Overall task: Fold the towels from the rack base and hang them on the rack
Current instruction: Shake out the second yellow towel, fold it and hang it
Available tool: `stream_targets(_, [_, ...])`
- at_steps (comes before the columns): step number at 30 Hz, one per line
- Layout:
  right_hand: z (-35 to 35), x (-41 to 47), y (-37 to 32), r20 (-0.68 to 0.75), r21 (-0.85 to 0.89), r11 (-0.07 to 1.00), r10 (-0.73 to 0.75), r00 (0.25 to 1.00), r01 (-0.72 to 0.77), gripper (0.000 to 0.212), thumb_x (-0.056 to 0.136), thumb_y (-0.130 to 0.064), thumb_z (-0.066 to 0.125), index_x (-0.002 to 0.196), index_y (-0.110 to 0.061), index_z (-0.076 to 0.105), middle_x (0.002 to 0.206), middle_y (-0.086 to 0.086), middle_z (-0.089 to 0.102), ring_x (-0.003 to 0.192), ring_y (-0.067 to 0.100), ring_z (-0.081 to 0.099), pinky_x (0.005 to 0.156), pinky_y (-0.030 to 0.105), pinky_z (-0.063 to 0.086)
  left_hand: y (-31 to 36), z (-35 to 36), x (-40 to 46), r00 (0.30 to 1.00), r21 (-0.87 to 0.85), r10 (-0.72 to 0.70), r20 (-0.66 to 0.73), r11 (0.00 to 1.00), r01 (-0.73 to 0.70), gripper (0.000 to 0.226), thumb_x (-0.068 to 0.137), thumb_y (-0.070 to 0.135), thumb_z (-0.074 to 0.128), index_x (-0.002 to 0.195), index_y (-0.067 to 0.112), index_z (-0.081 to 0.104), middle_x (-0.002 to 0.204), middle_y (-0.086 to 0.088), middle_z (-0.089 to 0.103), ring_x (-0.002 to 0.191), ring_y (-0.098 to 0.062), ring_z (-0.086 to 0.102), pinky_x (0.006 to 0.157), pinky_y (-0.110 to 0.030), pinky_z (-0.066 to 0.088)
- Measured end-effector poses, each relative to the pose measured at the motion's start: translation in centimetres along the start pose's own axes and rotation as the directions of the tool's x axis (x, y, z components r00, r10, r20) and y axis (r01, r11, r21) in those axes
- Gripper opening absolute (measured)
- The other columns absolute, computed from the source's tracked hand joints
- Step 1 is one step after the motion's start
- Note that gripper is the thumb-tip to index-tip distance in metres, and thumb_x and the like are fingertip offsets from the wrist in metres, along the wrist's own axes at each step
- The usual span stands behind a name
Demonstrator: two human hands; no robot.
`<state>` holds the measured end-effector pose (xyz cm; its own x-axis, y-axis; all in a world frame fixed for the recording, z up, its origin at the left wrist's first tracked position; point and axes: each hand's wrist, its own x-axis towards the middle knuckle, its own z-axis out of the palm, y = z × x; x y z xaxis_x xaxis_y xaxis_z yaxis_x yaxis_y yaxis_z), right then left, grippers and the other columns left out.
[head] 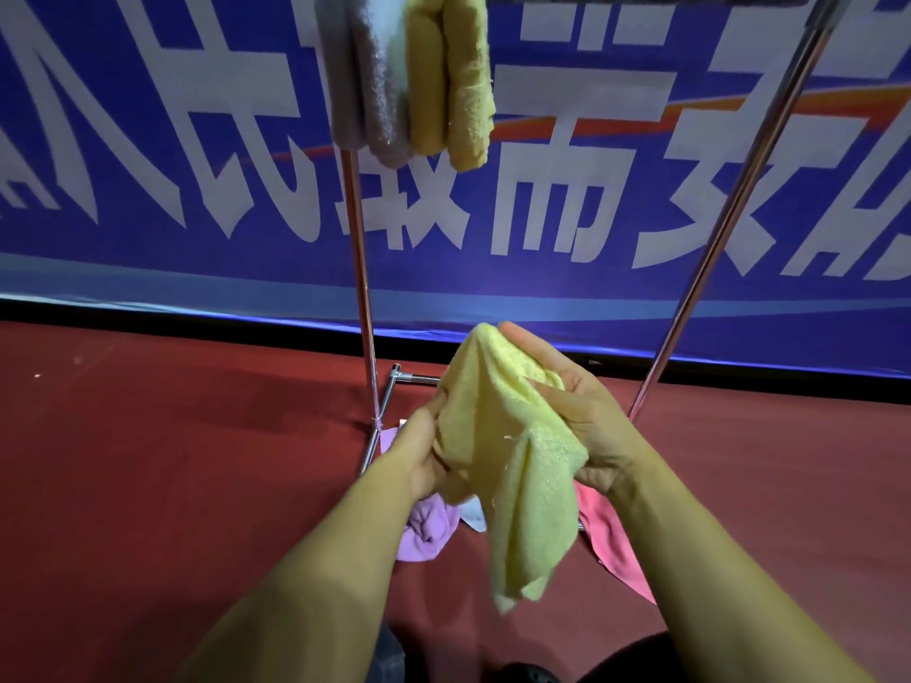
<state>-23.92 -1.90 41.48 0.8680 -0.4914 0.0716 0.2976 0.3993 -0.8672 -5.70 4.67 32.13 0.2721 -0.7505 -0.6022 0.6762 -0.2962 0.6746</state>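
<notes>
Both forearms reaching in from bottom of frame. Left hand (pixel 419 453) curled onto left edge of pale yellow towel (pixel 512 465), fingers tucked into the cloth. Right hand (pixel 577 411) palm-in, fingers and thumb closed round upper part of same towel, bunching it at the top. Towel held in the air between the hands, crumpled, not flat, lower corner hanging loose and free. Looks like start of fold: edges not yet lined up.

Below and just behind the hands, on the rack base (pixel 389 401): purple towel (pixel 424 532), bit of white towel (pixel 472 516), pink towel (pixel 613 539), all unfolded, partly hidden by the held towel. Red floor (pixel 148 460) under everything.

Further back: two chrome uprights (pixel 359 248), blue banner (pixel 148 140) with white lettering behind. Up top, hung on the rack: grey towel (pixel 365 81) and darker yellow towel (pixel 453 81), side by side, touching. Top rail barely in frame.

Risks, judged: bunched grip likely gives lopsided fold unless corners found first; dangling corner may drag onto pile below; one-hand regrip could drop towel; uneven drape on rail may slide off; crowding the hung pair could knock them loose
</notes>
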Motion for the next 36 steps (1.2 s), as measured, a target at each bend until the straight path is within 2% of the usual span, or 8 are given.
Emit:
stream_targets(4, [-2.7, -0.4, -0.4, -0.177, -0.267, 0.963, -0.019, 0.984, -0.029, 0.047, 0.099, 0.000, 0.056, 0.137, -0.027, 0.066, 0.131, 0.009, 0.070, 0.102, 0.019, 0.070, 0.091, 0.032, 0.058, 1.6, -0.1, -0.5, 0.956, -0.195, 0.245, -0.159, 0.942, -0.274, 0.047, 0.101, 0.038, 0.051, 0.122, -0.001, 0.067, 0.113, -0.021, 0.073, 0.097, -0.035, 0.072, 0.078, -0.038, 0.058])
stream_targets(9, [-5.8, -1.1, -0.1, -0.433, -0.583, 0.808, -0.221, 0.874, -0.084, 0.022, 0.099, -0.021, 0.066, 0.119, -0.024, 0.077, 0.114, -0.009, 0.078, 0.109, 0.007, 0.068, 0.095, 0.022, 0.054, 4.4, -2.8, -1.8, 0.885, -0.210, 0.389, -0.255, 0.872, -0.443, 0.025, 0.093, 0.030, 0.068, 0.099, 0.007, 0.062, 0.117, -0.029, 0.067, 0.103, -0.036, 0.065, 0.102, -0.051, 0.050])
stream_targets(13, [-7.5, -1.0, 0.3, -0.565, -0.560, 0.823, -0.299, 0.769, -0.092, 0.020, 0.098, -0.024, 0.069, 0.116, -0.021, 0.079, 0.110, -0.009, 0.079, 0.108, 0.011, 0.070, 0.094, 0.029, 0.055, 5.3, -3.3, -2.9, 0.851, -0.078, 0.443, -0.284, 0.873, -0.481, 0.058, 0.068, 0.037, 0.085, 0.112, 0.005, 0.067, 0.118, -0.023, 0.069, 0.106, -0.035, 0.069, 0.097, -0.050, 0.054])
stream_targets(18, [-8.6, -1.3, 0.4, -0.687, -0.465, 0.884, -0.335, 0.645, -0.037, 0.023, 0.095, -0.014, 0.072, 0.117, -0.019, 0.076, 0.108, -0.002, 0.077, 0.093, 0.012, 0.067, 0.079, 0.029, 0.054, 5.6, -2.9, -3.7, 0.806, 0.089, 0.529, -0.266, 0.846, -0.526, 0.031, 0.086, 0.032, 0.075, 0.102, 0.006, 0.068, 0.094, -0.017, 0.072, 0.084, -0.028, 0.070, 0.072, -0.034, 0.052])
stream_targets(22, [-9.3, -1.4, 0.6, -0.669, -0.400, 0.916, -0.273, 0.691, -0.026, 0.041, 0.092, -0.007, 0.072, 0.131, -0.021, 0.070, 0.128, 0.001, 0.072, 0.118, 0.019, 0.068, 0.103, 0.038, 0.053, 5.6, -3.6, -3.4, 0.795, 0.183, 0.548, -0.260, 0.836, -0.517, 0.045, 0.070, 0.045, 0.082, 0.099, 0.011, 0.076, 0.099, -0.014, 0.077, 0.093, -0.031, 0.073, 0.080, -0.038, 0.052])
stream_targets(27, [-8.3, -1.3, -0.5, -0.622, -0.186, 0.980, -0.178, 0.762, 0.077, 0.060, 0.097, 0.004, 0.061, 0.150, -0.022, 0.050, 0.130, -0.001, 0.068, 0.110, 0.016, 0.071, 0.094, 0.033, 0.059, 5.6, -3.8, -3.2, 0.834, 0.207, 0.537, -0.124, 0.836, -0.508, 0.046, 0.087, 0.003, 0.067, 0.126, 0.025, 0.067, 0.124, -0.011, 0.070, 0.107, -0.025, 0.069, 0.091, -0.037, 0.057])
stream_targets(29, [-8.3, -1.5, -0.6, -0.630, -0.197, 0.977, -0.188, 0.753, 0.080, 0.054, 0.096, 0.003, 0.064, 0.145, -0.019, 0.056, 0.124, 0.001, 0.072, 0.100, 0.012, 0.073, 0.080, 0.026, 0.061, 5.8, -4.4, -3.1, 0.841, 0.244, 0.530, -0.104, 0.834, -0.495, 0.064, 0.081, 0.003, 0.064, 0.130, 0.044, 0.064, 0.140, -0.008, 0.062, 0.127, -0.027, 0.060, 0.107, -0.046, 0.048])
stream_targets(36, [-8.4, -1.6, 0.0, -0.726, -0.385, 0.923, -0.293, 0.622, -0.014, 0.019, 0.087, -0.032, 0.081, 0.101, -0.019, 0.082, 0.094, -0.003, 0.081, 0.089, 0.009, 0.074, 0.079, 0.026, 0.057, 5.4, -4.4, -3.8, 0.849, 0.166, 0.521, -0.087, 0.848, -0.503, 0.022, 0.101, 0.010, 0.057, 0.116, 0.008, 0.072, 0.111, -0.012, 0.076, 0.092, -0.019, 0.071, 0.075, -0.025, 0.053])
